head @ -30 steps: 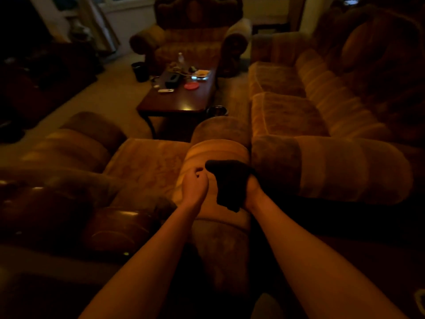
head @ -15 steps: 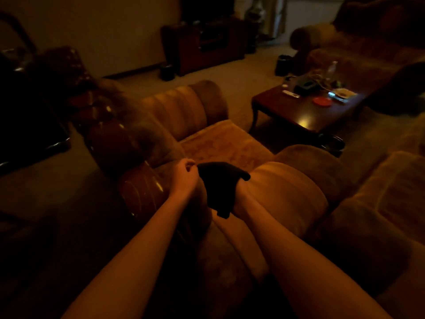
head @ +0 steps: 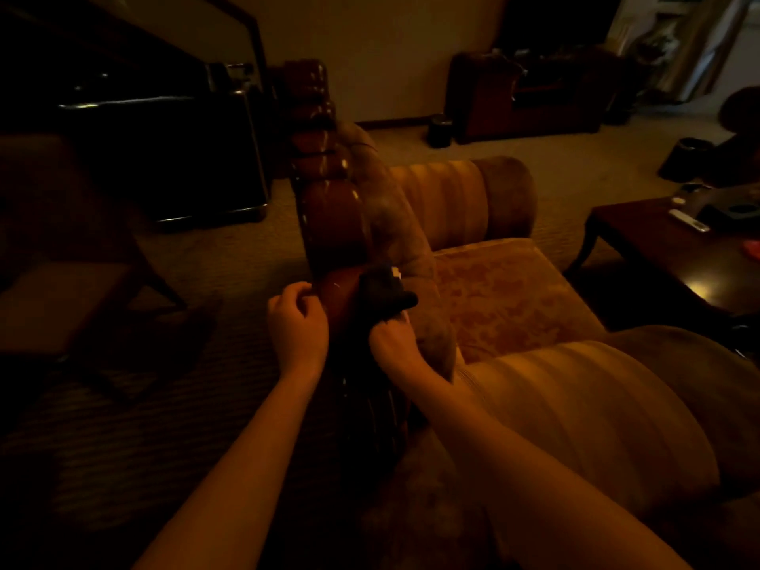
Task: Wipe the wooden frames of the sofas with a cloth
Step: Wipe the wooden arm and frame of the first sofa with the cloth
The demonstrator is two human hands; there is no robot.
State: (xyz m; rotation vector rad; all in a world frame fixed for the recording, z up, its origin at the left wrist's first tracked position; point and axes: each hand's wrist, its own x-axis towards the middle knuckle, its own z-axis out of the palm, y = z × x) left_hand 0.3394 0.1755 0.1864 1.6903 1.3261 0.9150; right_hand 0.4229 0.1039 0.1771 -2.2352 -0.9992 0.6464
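Your right hand point(head: 390, 341) has its fingers curled round a dark cloth point(head: 380, 292), and the cloth lies against the glossy wooden frame point(head: 329, 228) that runs along the top of the sofa back point(head: 395, 224). Your left hand point(head: 297, 322) sits just beside it on the outer side of the frame, fingers curled in; the light is too dim to say whether they pinch a corner of the cloth or nothing at all.

To wipe this stretch well, keep the cloth bunched firmly so a thick pad meets the wood, and press it flat on the curved top before you draw it along. The frame looks carved into rounded sections with grooves between them, so you probably need to work the cloth into each groove and not only skim the crowns. Follow the wood away from you, section by section, and wrap the cloth over both the outer face and the edge next to the upholstery. Let your left hand steady the frame or hold the loose end of the cloth taut.

The cloth sits just above and ahead of your right hand, touching the near part of the frame, with the padded sofa back immediately to its right.
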